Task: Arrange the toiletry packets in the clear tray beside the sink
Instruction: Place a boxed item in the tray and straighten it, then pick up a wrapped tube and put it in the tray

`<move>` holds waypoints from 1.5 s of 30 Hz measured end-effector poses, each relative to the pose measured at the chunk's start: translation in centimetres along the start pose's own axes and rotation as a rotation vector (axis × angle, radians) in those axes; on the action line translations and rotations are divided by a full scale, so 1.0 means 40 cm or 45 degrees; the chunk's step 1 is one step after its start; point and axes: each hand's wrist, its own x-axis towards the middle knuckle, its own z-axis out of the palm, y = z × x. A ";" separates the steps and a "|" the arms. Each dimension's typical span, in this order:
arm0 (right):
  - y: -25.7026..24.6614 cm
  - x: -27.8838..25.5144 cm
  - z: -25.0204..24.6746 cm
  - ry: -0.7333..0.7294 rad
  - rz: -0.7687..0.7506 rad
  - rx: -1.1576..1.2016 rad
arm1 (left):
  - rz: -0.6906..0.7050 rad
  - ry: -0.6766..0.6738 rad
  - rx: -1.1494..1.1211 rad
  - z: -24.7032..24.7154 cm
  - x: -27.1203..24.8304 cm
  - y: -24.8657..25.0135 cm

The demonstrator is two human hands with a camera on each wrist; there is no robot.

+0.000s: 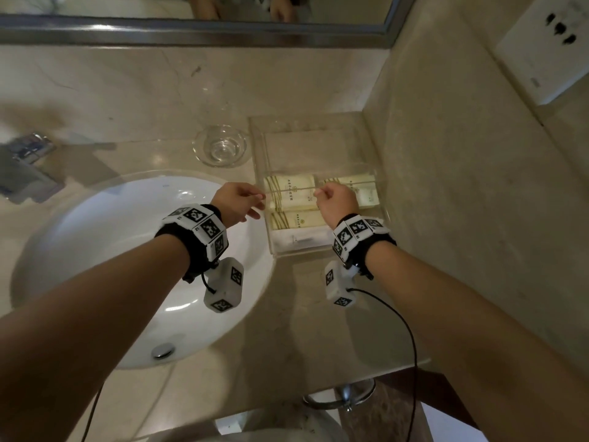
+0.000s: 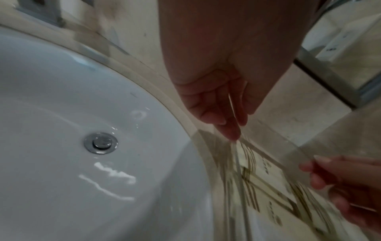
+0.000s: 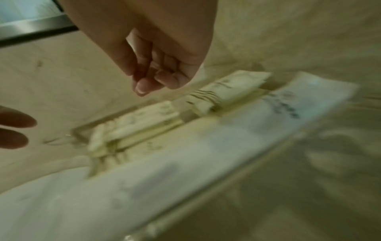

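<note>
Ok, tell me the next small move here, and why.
Probably lower the thin clear panel level onto the clear tray: the left hand and right hand each pinch an end just above it, and the packets already lie flat inside.

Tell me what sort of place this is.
Likely a hotel bathroom: a white sink set in a marble counter, a mirror above, and a clear tray of toiletry packets beside it.
</note>
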 end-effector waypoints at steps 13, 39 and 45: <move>-0.422 -0.102 0.323 -0.353 -0.441 0.030 | -0.077 0.416 -0.189 -0.410 -0.177 -0.159; -0.855 -0.375 1.106 -0.421 -0.763 -0.628 | -0.643 0.498 -0.154 -0.984 -0.651 -0.811; -0.859 -0.351 1.143 -0.486 -0.936 -1.032 | -0.523 0.448 0.016 -0.966 -0.635 -0.829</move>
